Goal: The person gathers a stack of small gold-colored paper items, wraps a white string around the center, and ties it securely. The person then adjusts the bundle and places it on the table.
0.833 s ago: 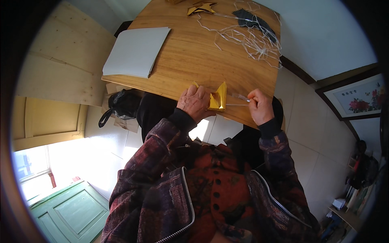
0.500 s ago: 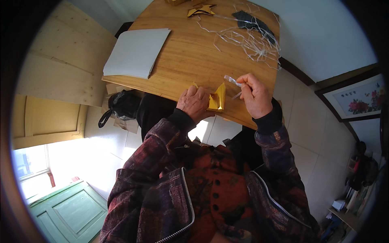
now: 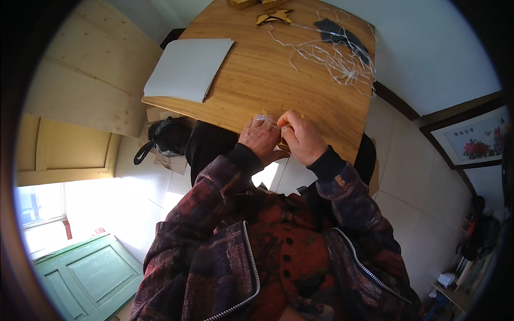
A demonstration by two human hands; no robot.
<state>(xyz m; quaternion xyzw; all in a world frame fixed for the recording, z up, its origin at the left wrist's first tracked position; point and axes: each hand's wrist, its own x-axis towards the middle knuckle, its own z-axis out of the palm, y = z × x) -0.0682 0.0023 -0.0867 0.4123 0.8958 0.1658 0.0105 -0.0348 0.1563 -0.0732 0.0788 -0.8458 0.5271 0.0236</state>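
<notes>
At the table's near edge my left hand (image 3: 259,140) is closed over a gold folded-paper piece, mostly hidden behind my hands; a small gold tip (image 3: 264,112) shows above my fingers. A thin white plastic string (image 3: 262,118) runs across the knuckles of that hand. Right beside it, my right hand (image 3: 302,138) pinches the string with thumb and forefinger, close against the left fingers. The exact path of the string around the paper is hidden.
On the wooden table (image 3: 257,80) lie a stack of white sheets (image 3: 187,69) at left, gold star-shaped paper (image 3: 274,17) at the back, and a tangle of white strings (image 3: 342,67) by a dark green cloth-like piece (image 3: 340,35). A black plastic bag (image 3: 168,136) rests below the left edge.
My right hand has moved left and in toward my left hand, bringing the string across its knuckles. The gold paper, plainly visible before, is now mostly covered.
</notes>
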